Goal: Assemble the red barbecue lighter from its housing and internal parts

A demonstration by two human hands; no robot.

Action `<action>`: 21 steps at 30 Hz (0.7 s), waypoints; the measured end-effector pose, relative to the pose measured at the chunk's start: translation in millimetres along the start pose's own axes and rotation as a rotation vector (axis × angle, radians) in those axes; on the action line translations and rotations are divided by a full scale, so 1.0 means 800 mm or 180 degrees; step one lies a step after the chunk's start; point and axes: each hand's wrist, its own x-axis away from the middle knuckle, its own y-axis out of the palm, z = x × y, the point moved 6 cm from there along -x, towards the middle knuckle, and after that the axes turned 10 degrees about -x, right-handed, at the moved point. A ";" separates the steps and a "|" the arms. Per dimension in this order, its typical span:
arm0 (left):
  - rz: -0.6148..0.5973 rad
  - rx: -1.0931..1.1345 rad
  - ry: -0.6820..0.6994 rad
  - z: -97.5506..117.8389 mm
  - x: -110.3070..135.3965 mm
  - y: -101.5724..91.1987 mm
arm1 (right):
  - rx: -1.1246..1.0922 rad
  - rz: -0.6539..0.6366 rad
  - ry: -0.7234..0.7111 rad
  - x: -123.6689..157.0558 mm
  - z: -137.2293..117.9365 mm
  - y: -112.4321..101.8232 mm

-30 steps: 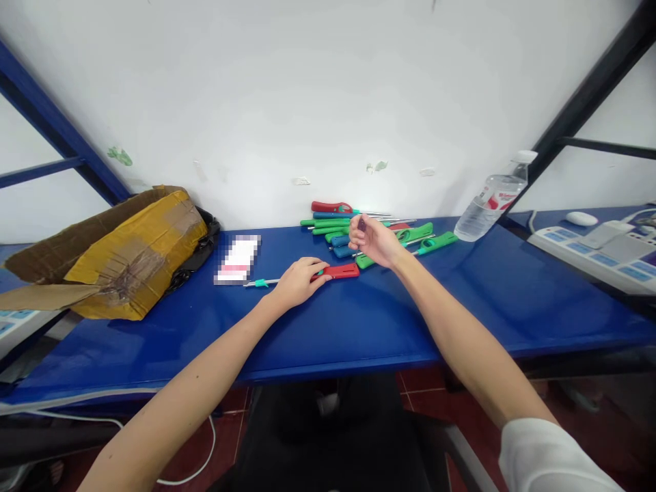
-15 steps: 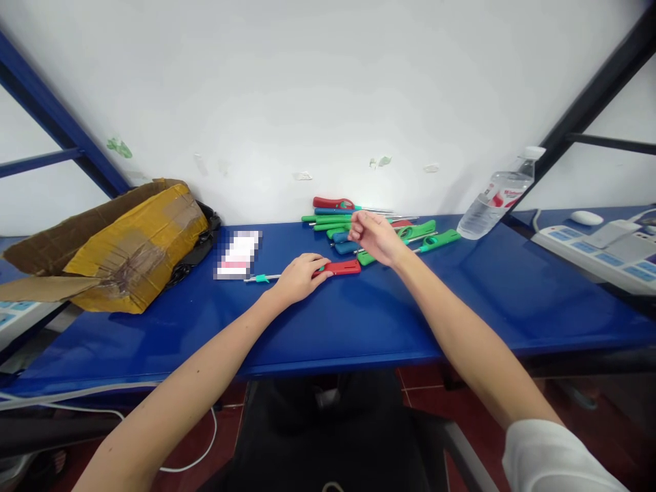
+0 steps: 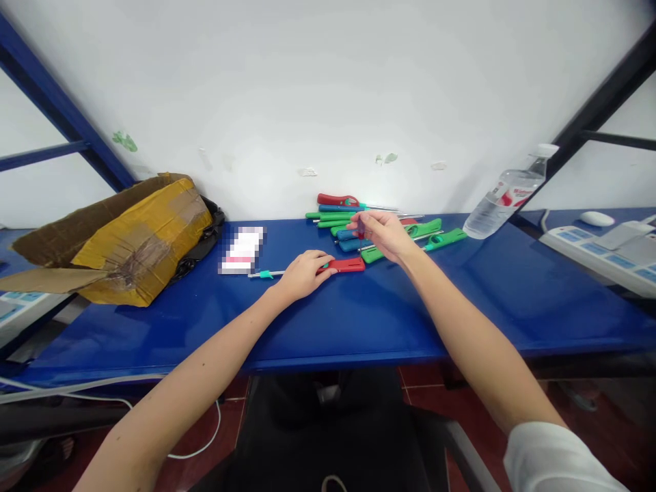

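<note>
My left hand (image 3: 303,275) lies on a long red-handled lighter (image 3: 346,265) on the blue table (image 3: 359,321), its fingers closed over the middle of it; the metal stem with a teal tip (image 3: 264,275) sticks out to the left. My right hand (image 3: 382,234) hovers just above the red handle's right end, fingers pinched on a small dark piece (image 3: 361,227). Behind it lies a pile of green, blue and red lighters (image 3: 369,222) against the wall.
A torn cardboard box (image 3: 113,239) with yellow tape sits at the left, over black plastic. A small white and pink card (image 3: 240,249) lies near the stem. A water bottle (image 3: 505,198) leans at the right; power strips (image 3: 599,249) lie beyond.
My right hand has turned and come down a little with the small dark piece, closer to the red handle. My left hand has stayed on the lighter.
</note>
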 end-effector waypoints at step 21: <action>0.0007 -0.0025 -0.0036 -0.002 0.000 0.003 | -0.0659 -0.0380 0.0366 0.002 -0.005 0.002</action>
